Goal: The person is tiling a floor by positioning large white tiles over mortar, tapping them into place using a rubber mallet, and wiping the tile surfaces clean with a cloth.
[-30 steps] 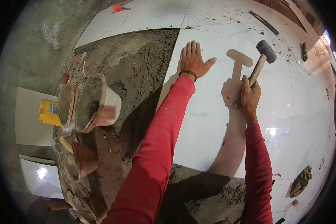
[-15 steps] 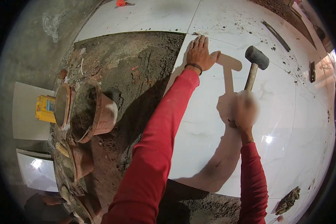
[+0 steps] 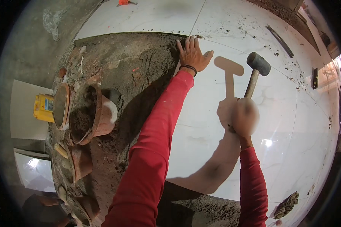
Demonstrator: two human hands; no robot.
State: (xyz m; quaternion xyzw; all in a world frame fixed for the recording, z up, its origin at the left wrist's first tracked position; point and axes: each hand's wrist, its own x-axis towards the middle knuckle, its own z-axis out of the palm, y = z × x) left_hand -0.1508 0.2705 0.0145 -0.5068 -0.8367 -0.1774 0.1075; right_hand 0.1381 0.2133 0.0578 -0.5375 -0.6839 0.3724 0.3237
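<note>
My right hand [image 3: 246, 117] is closed around the wooden handle of a rubber mallet [image 3: 258, 64], whose black head is raised above a large white marbled tile [image 3: 201, 128]. A blur covers part of this hand, and its shadow with the mallet's falls on the tile to the left. My left hand [image 3: 193, 56] lies with fingers spread at the tile's far left corner, the fingertips by the joint with the neighbouring tiles. Along the tile's left edge runs a bed of dark wet mortar [image 3: 151, 64].
Several clay-coloured buckets [image 3: 108, 117] stand at the left, one holding mortar. Beyond them is a yellow container [image 3: 44, 108]. A dark narrow bar [image 3: 280, 41] and a small level [image 3: 315, 78] lie at the right. A crumpled cloth [image 3: 287, 205] rests at the lower right. Another person's arm [image 3: 49, 200] shows lower left.
My left hand has shifted left to the tile's corner edge, its fingers spread wider. The mallet, still in my right hand, has moved slightly left and down in the view.
</note>
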